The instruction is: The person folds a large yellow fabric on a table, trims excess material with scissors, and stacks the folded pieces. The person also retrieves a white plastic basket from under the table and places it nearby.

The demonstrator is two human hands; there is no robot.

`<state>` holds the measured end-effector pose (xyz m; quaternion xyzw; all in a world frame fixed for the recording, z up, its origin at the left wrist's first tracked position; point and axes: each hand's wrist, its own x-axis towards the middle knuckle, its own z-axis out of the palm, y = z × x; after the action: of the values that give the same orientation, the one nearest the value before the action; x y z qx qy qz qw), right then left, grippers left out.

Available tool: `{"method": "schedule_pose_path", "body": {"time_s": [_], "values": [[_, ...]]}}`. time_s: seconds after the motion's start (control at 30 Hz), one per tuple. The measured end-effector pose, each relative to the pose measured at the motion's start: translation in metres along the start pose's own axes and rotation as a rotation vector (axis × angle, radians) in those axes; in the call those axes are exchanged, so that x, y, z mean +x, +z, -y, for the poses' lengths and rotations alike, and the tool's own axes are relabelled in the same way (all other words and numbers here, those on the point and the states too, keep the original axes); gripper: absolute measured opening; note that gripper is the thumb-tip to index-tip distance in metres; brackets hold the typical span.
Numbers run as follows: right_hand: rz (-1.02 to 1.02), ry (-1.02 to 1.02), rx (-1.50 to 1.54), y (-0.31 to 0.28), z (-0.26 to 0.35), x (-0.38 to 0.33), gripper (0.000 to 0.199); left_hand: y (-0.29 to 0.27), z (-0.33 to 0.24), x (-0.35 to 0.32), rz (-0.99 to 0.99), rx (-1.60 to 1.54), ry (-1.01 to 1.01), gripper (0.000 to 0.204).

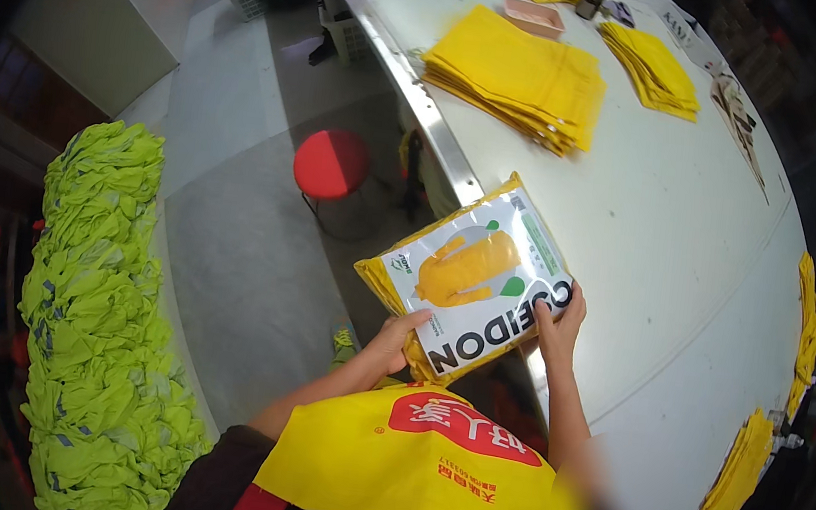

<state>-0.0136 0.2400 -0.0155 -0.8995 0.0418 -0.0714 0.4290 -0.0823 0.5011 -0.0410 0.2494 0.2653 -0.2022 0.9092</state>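
A flat yellow and white printed package point(471, 274) is held out over the edge of the white table point(652, 233). My left hand point(393, 339) grips its near left corner from below. At the near right edge my right hand point(559, 325) has its fingers on top of the printed face. The package lies tilted, its far corner over the table's metal rim. Below my arms I see a yellow apron point(404, 466) with a red patch.
Stacks of yellow bags lie on the table: a large one point(519, 76) at the back, a smaller one point(651, 69) behind it, others point(741, 469) along the right edge. A tall heap of lime-green vests point(99, 321) rises on the left. A red stool point(331, 164) stands on the floor.
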Motion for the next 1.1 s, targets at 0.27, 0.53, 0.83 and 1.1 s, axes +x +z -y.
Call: {"method": "schedule_pose_path", "body": {"time_s": [0.27, 0.53, 0.83, 1.1], "values": [[0.017, 0.259, 0.624, 0.138, 0.123, 0.001, 0.049, -0.119, -0.171, -0.053, 0.043, 0.003, 0.161, 0.053], [0.431, 0.035, 0.236, 0.311, 0.020, 0.058, 0.035, -0.185, -0.287, -0.100, 0.075, -0.065, 0.270, 0.064], [0.230, 0.101, -0.599, 0.413, -0.100, 0.210, 0.066, -0.166, -0.297, -0.086, -0.123, -0.013, 0.425, 0.076], [0.161, 0.271, -0.786, 0.430, -0.143, 0.235, 0.043, -0.187, -0.280, -0.074, -0.124, -0.135, 0.332, 0.068]]}}
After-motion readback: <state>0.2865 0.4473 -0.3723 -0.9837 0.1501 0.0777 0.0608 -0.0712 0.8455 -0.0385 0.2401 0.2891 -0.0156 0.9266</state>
